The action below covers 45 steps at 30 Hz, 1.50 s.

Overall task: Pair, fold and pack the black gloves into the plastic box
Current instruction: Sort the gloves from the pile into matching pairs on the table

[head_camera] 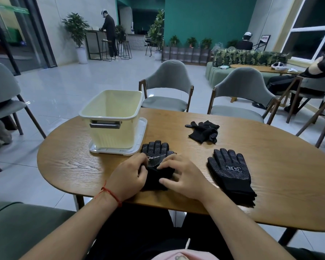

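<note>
From where I stand, the fold is half made. The left hand (129, 174) has its fingers curled round the cuff end of the pair (157, 151) lying on the table (73, 162) just in front of the box (113, 117). The right hand (182, 177) pinches the same doubled cuff from the other side, fingers bent over the top and thumb along the near edge. The dotted fingers of the pair lie flat and point away, their tips just beside the white lid (141, 135) the box stands on. To do this well, I'd say both gloves should stay squared on one another while the cuff goes over, with the crease pressed down so the bundle doesn't spring open. Both hands should also move together, or the upper glove may slide off the lower. The knit looks soft and limp, so it should fold easily but won't hold a shape by itself. The box is open-topped with pale walls and sits at the left of the table. Its near wall hides the floor, so I cannot tell whether anything lies at the bottom, and nothing shows on the inner walls I can see. A flat pair (231, 173) waits to the right of the hands, stacked palm up. Two loose gloves (204, 131) lie crumpled farther back, well apart from the box, so most of the packing looks still to come.
</note>
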Each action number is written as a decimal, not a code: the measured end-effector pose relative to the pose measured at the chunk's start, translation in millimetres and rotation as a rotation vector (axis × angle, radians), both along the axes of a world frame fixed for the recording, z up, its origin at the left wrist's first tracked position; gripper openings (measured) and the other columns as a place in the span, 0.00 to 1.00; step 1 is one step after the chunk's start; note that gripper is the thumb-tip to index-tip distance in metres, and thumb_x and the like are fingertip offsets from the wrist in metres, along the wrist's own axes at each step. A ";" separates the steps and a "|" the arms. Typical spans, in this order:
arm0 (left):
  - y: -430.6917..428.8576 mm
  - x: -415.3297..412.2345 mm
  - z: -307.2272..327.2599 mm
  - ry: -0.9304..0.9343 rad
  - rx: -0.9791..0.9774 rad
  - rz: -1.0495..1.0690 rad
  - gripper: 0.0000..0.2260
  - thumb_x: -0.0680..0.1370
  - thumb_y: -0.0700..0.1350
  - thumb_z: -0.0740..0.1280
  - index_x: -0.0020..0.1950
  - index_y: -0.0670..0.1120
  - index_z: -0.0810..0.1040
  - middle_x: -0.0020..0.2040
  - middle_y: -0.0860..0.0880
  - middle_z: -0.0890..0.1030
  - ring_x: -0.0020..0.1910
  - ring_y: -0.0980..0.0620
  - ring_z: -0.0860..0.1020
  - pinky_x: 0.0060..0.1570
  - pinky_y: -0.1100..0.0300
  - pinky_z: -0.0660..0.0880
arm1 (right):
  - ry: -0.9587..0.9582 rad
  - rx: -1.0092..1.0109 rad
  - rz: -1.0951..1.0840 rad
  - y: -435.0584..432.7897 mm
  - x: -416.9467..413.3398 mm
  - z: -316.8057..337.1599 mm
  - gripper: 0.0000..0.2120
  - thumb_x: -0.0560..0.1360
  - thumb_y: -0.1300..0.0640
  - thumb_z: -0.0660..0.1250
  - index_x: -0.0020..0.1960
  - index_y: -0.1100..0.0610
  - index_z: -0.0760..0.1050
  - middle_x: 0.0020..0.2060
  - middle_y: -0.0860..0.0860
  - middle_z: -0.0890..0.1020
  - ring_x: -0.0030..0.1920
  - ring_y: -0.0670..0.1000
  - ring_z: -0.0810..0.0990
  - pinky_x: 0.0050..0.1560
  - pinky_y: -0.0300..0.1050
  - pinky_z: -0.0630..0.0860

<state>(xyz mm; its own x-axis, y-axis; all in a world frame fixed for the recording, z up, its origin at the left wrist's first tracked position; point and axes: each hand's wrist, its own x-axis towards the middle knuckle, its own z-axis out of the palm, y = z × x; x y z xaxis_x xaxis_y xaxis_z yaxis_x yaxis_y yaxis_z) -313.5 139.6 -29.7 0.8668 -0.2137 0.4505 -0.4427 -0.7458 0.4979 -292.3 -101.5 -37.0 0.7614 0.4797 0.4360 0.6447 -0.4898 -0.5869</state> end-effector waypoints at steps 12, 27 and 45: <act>-0.1 1.4 1.2 0.072 0.001 -0.016 0.09 0.74 0.44 0.57 0.49 0.53 0.75 0.46 0.56 0.77 0.47 0.53 0.76 0.49 0.49 0.76 | -0.277 -0.059 -0.056 12.4 -3.0 -6.2 0.04 0.83 0.50 0.72 0.52 0.49 0.84 0.48 0.40 0.84 0.49 0.47 0.79 0.54 0.54 0.76; -31.0 58.3 29.6 0.221 -0.016 0.046 0.14 0.84 0.44 0.62 0.68 0.46 0.78 0.66 0.47 0.80 0.67 0.47 0.76 0.62 0.62 0.68 | -0.066 -0.086 -0.285 9.7 16.4 -8.3 0.10 0.82 0.48 0.67 0.60 0.47 0.84 0.58 0.40 0.81 0.61 0.46 0.77 0.65 0.49 0.76; -54.1 74.5 17.8 0.486 0.558 0.059 0.29 0.84 0.63 0.47 0.85 0.57 0.55 0.86 0.45 0.54 0.84 0.43 0.52 0.81 0.43 0.51 | 0.054 -0.023 -0.456 6.5 14.5 -4.8 0.07 0.79 0.52 0.70 0.53 0.48 0.86 0.47 0.43 0.87 0.49 0.48 0.82 0.54 0.51 0.80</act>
